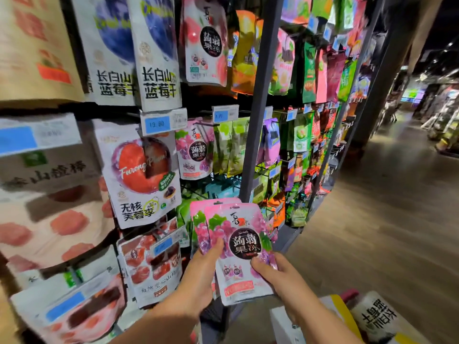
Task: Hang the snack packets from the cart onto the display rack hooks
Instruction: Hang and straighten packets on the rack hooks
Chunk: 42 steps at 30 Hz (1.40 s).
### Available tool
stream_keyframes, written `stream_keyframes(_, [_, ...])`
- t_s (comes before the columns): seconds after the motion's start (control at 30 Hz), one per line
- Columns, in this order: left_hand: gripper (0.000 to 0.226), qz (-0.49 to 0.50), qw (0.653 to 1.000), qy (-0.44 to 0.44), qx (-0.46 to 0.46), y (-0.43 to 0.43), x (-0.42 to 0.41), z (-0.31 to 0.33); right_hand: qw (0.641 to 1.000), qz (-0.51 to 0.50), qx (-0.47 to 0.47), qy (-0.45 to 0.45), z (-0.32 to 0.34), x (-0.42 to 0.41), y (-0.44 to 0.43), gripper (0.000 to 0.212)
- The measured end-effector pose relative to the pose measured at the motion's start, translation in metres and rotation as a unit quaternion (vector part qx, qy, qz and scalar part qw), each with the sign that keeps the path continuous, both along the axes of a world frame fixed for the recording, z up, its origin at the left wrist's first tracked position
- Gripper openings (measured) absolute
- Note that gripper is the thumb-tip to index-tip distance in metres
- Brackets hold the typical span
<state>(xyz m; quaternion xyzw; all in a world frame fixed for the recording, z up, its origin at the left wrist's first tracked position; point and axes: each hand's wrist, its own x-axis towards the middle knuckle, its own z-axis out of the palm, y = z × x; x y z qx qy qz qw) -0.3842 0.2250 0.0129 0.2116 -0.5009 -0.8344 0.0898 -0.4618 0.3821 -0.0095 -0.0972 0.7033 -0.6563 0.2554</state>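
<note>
Packets of grape jelly held in both hands, low before the rack.
Head view: my left hand [198, 276] grips the back packets [198, 220], while my right hand [275, 275] pinches the front packet [244, 247] at its lower corner, above the cart [280, 321]. I should raise the front packet to the hook [202, 124] over its hanging match [195, 150], align the top hole, then slide it on flat.

Shop aisle, hanging snack packets [159, 53], price tags [162, 123]

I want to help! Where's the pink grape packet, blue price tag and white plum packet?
pink grape packet [245, 244]: head view, black circle.
blue price tag [157, 124]: head view, its number.
white plum packet [139, 166]: head view, red fruit.
</note>
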Motion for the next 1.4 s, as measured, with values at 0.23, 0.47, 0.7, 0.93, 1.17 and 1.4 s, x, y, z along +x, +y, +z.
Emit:
stream_keyframes(0.23, [0.039, 0.1, 0.995, 0.0, 0.008, -0.002, -0.021, 0.025, 0.996, 0.07, -0.018, 0.054, 0.024, -0.024, -0.017, 0.042])
stream_keyframes(0.47, [0.044, 0.141, 0.99, 0.004, -0.004, -0.005, -0.035, 0.034, 0.993, 0.084, -0.057, 0.06, 0.034, -0.049, -0.027, 0.031])
stream_keyframes(0.7, [0.049, 0.167, 0.985, 0.01, -0.031, -0.028, -0.062, 0.039, 0.989, 0.067, -0.073, 0.11, 0.046, -0.08, -0.054, 0.036])
stream_keyframes(0.93, [0.077, 0.176, 0.979, -0.012, -0.097, -0.077, -0.094, 0.058, 0.984, 0.039, -0.123, 0.125, 0.068, -0.127, -0.087, 0.027])
stream_keyframes(1.17, [0.112, 0.191, 0.976, -0.002, -0.105, -0.122, -0.119, 0.052, 0.982, 0.022, -0.153, 0.111, 0.076, -0.17, -0.114, 0.032])
stream_keyframes(1.4, [0.11, 0.236, 0.958, -0.023, -0.163, -0.13, -0.124, 0.051, 0.979, 0.053, -0.153, 0.127, 0.077, -0.194, -0.13, 0.04])
